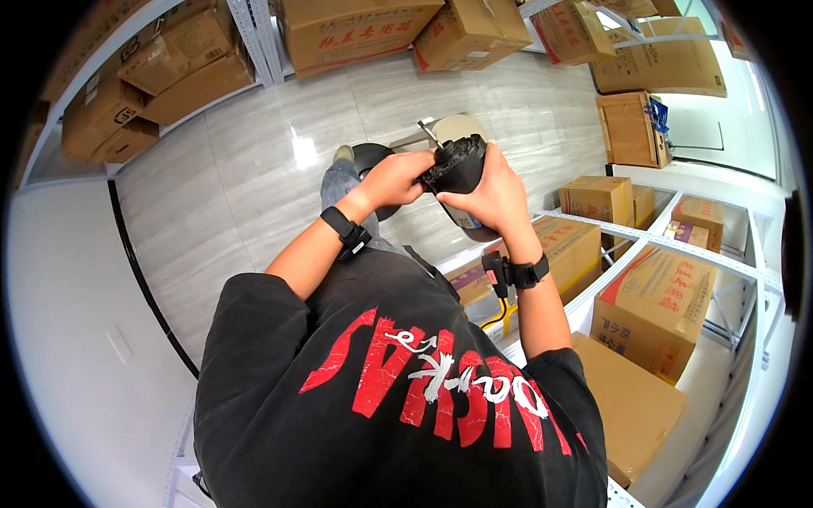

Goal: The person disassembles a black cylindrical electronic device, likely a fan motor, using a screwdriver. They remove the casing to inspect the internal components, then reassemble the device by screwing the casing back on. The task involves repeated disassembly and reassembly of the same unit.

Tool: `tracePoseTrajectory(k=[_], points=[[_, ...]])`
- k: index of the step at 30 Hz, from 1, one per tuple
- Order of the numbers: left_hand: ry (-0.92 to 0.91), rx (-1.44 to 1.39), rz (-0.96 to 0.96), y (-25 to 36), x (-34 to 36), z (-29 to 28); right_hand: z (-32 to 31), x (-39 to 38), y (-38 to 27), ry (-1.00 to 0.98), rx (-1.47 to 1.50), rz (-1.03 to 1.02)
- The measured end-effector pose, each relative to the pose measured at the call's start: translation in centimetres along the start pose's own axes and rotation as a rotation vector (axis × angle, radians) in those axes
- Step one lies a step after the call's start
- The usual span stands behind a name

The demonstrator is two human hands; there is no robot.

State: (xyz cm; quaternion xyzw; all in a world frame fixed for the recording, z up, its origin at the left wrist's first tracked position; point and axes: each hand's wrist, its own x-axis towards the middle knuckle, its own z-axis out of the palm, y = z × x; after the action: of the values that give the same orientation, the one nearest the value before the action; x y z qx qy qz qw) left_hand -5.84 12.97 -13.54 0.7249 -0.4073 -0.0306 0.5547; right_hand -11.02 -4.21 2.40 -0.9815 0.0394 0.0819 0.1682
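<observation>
Near the top centre of the head view I hold a dark cylindrical object (pixel 461 169) with crumpled black material on its upper end and a thin metal rod beside it. My left hand (pixel 396 179) has its fingers closed at the object's left edge. My right hand (pixel 493 195) is wrapped around its right side, thumb across the front. A beige rounded piece (pixel 460 124) shows behind it, and a black round piece (pixel 385 212) lies lower, partly hidden by my left hand and leg. Where these pieces join is hidden.
Shelves with cardboard boxes (pixel 356 34) line the top and upper left; more boxes (pixel 652 305) fill a white metal rack (pixel 732 275) on my right. A wooden crate (pixel 627 131) stands at upper right by a doorway. A white panel (pixel 102 288) is on my left, beside the tiled floor (pixel 212 195).
</observation>
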Motion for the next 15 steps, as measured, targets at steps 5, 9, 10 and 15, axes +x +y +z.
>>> tracePoseTrajectory(k=[5,9,10,15], points=[[0.003,-0.061,-0.025,-0.5,-0.1,0.0,0.0,-0.8,0.6,0.002,0.041,-0.013],[-0.330,-0.518,-0.353,-0.9,0.9,-1.1,-0.4,-2.2,0.9,0.045,0.070,-0.140],[-0.409,-0.697,-0.405,-1.4,1.9,-1.1,-0.4,-2.3,0.8,0.031,0.097,-0.104],[-0.428,-0.922,-0.398,-5.7,3.9,0.4,-0.6,-1.4,1.0,0.011,0.103,-0.142]])
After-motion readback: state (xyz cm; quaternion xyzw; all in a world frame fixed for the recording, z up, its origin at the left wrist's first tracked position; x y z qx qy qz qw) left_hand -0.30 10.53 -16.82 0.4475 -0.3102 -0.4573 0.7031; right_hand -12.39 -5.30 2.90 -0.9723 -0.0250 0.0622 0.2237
